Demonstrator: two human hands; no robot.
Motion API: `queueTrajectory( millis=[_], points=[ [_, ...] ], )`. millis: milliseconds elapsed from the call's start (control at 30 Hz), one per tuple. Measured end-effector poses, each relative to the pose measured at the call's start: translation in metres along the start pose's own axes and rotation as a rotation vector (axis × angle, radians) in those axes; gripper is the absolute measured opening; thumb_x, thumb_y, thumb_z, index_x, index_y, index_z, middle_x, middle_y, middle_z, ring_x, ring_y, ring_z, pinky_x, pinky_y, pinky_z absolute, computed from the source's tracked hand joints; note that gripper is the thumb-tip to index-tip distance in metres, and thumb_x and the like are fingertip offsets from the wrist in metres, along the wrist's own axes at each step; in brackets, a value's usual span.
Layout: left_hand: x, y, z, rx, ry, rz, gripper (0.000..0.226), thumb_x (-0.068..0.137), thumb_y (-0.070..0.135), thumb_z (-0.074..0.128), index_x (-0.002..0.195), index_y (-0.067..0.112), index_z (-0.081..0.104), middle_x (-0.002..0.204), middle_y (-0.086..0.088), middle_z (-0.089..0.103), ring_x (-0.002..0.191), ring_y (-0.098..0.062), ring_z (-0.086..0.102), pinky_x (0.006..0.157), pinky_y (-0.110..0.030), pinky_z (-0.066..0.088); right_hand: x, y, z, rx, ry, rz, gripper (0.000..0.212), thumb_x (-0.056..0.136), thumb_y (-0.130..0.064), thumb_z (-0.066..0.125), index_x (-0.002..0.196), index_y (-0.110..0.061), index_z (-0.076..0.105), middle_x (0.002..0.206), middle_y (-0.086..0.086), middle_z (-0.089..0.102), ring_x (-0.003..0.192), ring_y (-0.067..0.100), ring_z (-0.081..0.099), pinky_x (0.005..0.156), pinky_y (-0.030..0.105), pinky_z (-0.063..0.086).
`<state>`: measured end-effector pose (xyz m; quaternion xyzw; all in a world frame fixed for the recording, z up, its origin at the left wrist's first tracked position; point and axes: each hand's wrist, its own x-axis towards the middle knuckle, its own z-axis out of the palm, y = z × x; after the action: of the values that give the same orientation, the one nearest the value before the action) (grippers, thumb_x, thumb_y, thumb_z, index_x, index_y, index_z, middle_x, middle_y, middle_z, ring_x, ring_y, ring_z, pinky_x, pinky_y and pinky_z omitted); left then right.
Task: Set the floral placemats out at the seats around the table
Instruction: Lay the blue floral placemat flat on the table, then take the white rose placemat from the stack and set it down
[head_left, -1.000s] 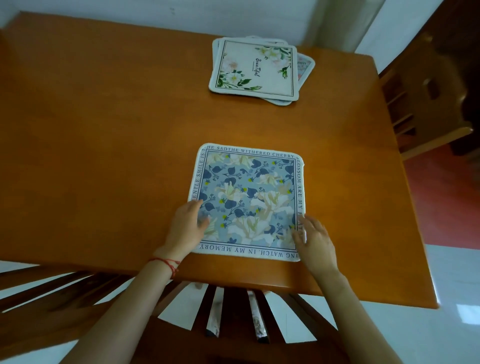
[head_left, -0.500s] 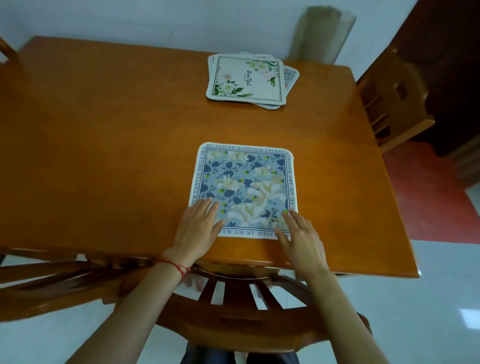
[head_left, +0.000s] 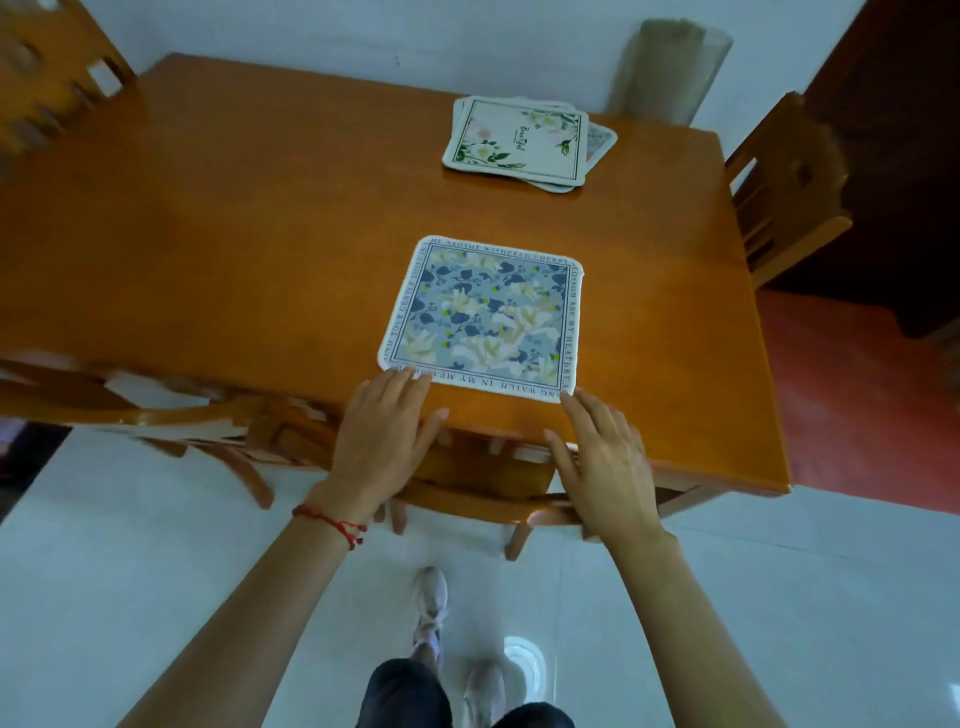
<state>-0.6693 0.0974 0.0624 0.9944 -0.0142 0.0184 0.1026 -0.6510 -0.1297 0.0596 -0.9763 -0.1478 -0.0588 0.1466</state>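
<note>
A blue floral placemat (head_left: 483, 317) with a white lettered border lies flat near the front edge of the wooden table (head_left: 234, 249). My left hand (head_left: 382, 441) hovers open at the mat's near left corner, fingertips just reaching its edge. My right hand (head_left: 605, 457) is open at the near right corner, fingers spread over the table's edge. A small stack of white floral placemats (head_left: 519, 143) rests at the far side of the table, near the wall.
A wooden chair (head_left: 467, 493) is tucked under the table in front of me. Another chair (head_left: 784, 192) stands at the right side, one at the far left (head_left: 47, 78), and one at the near left (head_left: 156, 410). A translucent roll (head_left: 670, 67) leans on the wall.
Both hands have slid back off the blue placemat toward me, from resting on its lower part to its near edge. The view has pulled back from the table.
</note>
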Motion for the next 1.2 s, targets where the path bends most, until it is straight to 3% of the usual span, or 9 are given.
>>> queueTrajectory(
  millis=[233, 433, 667, 800, 933, 1100, 1200],
  points=[
    [-0.05, 0.017, -0.004, 0.001, 0.002, 0.015, 0.061, 0.094, 0.046, 0.023, 0.122, 0.004, 0.057, 0.122, -0.018, 0.061, 0.114, -0.036, 0.056, 0.092, -0.048, 0.046, -0.049, -0.008, -0.017, -0.024, 0.068, -0.023, 0.048, 0.09, -0.038, 0.034, 0.118, -0.008, 0.06, 0.119, 0.013, 0.063, 0.105, 0.031, 0.061, 0.088, 0.046, 0.049],
    [-0.08, 0.022, -0.001, -0.005, -0.021, 0.085, 0.068, 0.097, 0.048, 0.012, 0.119, 0.004, 0.059, 0.119, -0.017, 0.063, 0.112, -0.034, 0.058, 0.091, -0.05, 0.047, -0.092, -0.019, -0.021, -0.037, 0.126, 0.036, 0.043, 0.09, -0.035, 0.037, 0.116, -0.009, 0.06, 0.117, 0.011, 0.064, 0.106, 0.03, 0.061, 0.09, 0.046, 0.047],
    [-0.119, 0.024, 0.004, -0.01, 0.006, 0.269, 0.053, 0.093, 0.039, 0.03, 0.12, 0.003, 0.059, 0.121, -0.017, 0.062, 0.114, -0.034, 0.057, 0.094, -0.051, 0.045, -0.161, -0.037, -0.013, -0.074, 0.145, 0.172, 0.044, 0.09, -0.035, 0.037, 0.116, -0.008, 0.06, 0.117, 0.011, 0.064, 0.108, 0.029, 0.061, 0.092, 0.041, 0.047],
    [-0.134, 0.035, 0.011, -0.01, -0.035, 0.391, 0.059, 0.098, 0.043, 0.019, 0.121, 0.005, 0.058, 0.124, -0.015, 0.06, 0.116, -0.033, 0.055, 0.095, -0.047, 0.044, -0.201, -0.044, -0.013, -0.086, 0.165, 0.249, 0.041, 0.09, -0.034, 0.038, 0.112, -0.009, 0.061, 0.115, 0.01, 0.064, 0.105, 0.028, 0.061, 0.091, 0.039, 0.047],
    [-0.144, 0.063, 0.018, -0.001, -0.067, 0.517, 0.063, 0.098, 0.043, 0.014, 0.119, 0.004, 0.059, 0.12, -0.015, 0.062, 0.113, -0.033, 0.057, 0.094, -0.048, 0.046, -0.244, -0.035, -0.015, -0.141, 0.186, 0.357, 0.043, 0.092, -0.036, 0.036, 0.113, -0.009, 0.061, 0.116, 0.012, 0.064, 0.104, 0.028, 0.062, 0.089, 0.038, 0.048],
    [-0.156, 0.113, 0.034, 0.021, -0.085, 0.682, 0.05, 0.091, 0.037, 0.032, 0.116, 0.005, 0.062, 0.118, -0.015, 0.064, 0.111, -0.032, 0.059, 0.09, -0.047, 0.049, -0.301, -0.015, -0.02, -0.205, 0.214, 0.547, 0.051, 0.097, -0.039, 0.025, 0.113, -0.008, 0.062, 0.114, 0.012, 0.065, 0.103, 0.028, 0.062, 0.092, 0.034, 0.035],
    [-0.164, 0.15, 0.045, 0.037, -0.121, 0.789, 0.053, 0.091, 0.038, 0.029, 0.117, 0.006, 0.062, 0.118, -0.014, 0.064, 0.112, -0.03, 0.059, 0.09, -0.045, 0.049, -0.337, 0.001, -0.025, -0.216, 0.224, 0.664, 0.053, 0.098, -0.04, 0.022, 0.113, -0.008, 0.062, 0.114, 0.011, 0.065, 0.103, 0.027, 0.062, 0.092, 0.036, 0.042]
  ],
)
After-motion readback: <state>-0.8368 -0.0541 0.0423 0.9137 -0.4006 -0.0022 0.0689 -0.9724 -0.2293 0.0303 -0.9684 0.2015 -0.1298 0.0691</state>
